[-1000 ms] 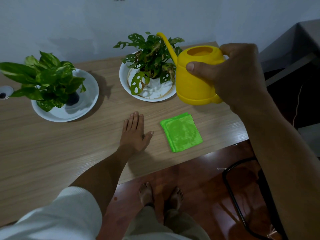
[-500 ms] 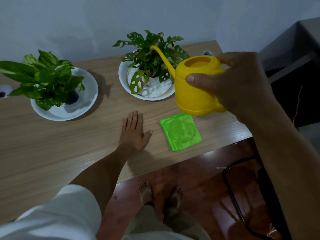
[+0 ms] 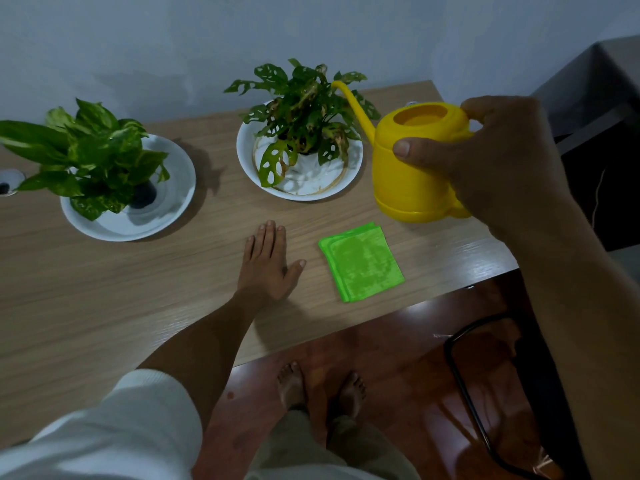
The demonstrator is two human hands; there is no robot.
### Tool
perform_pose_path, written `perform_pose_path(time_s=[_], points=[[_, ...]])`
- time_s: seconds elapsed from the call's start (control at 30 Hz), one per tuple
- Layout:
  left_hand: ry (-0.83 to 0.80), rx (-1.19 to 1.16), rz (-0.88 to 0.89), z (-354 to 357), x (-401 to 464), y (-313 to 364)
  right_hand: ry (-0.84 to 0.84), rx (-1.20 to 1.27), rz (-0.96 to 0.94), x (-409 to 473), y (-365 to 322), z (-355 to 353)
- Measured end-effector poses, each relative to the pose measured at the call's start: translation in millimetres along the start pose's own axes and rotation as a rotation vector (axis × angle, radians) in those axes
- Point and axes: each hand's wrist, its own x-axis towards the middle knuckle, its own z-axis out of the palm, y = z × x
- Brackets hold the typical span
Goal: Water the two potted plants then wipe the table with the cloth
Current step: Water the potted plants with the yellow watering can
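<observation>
My right hand (image 3: pixel 498 161) grips a yellow watering can (image 3: pixel 412 168) by its handle, held upright above the table's right side, its spout reaching toward the holey-leaved plant (image 3: pixel 304 109) in a white bowl (image 3: pixel 247 157). A second plant with broad green leaves (image 3: pixel 83 150) stands in a white dish (image 3: pixel 173 202) at the left. A folded green cloth (image 3: pixel 362 263) lies near the front edge. My left hand (image 3: pixel 268 265) rests flat on the wooden table (image 3: pixel 104 306), just left of the cloth.
A small round white object (image 3: pixel 8 181) sits at the table's far left edge. A grey wall runs behind the table. A dark cabinet (image 3: pixel 595 98) stands to the right, and a black chair frame (image 3: pixel 467 393) is on the reddish floor by my bare feet.
My right hand has lowered the watering can and drawn it back to the right, levelling it so the spout sits at the plant's right side. My left hand has stayed put.
</observation>
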Motion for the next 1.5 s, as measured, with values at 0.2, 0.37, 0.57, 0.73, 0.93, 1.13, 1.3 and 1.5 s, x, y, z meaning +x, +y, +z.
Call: perform_pose_path(time_s=[0.2,0.37,0.57,0.73,0.93,1.13,1.3,1.5], points=[[-0.020,-0.009,-0.009,-2,0,1,0.010,0.006,-0.030,4,-3,9],[-0.032,-0.020,-0.013,-3,0,2,-0.014,-0.024,-0.042,2,-11,18],[-0.039,-0.014,-0.015,-4,0,2,-0.057,-0.039,-0.051,-3,-10,23],[-0.036,-0.017,-0.014,-6,-1,3,-0.075,-0.018,-0.027,-10,1,25],[-0.095,-0.058,-0.005,-15,1,2,-0.021,-0.047,-0.048,-16,17,23],[-0.083,-0.073,-0.109,-25,-18,-11,-0.001,0.017,-0.112,-21,34,24],[-0.095,-0.029,-0.184,-32,-42,-32,-0.007,0.156,-0.111,-26,37,33],[-0.078,-0.047,-0.209,-41,-63,-55,-0.033,0.164,-0.183,-34,12,42]])
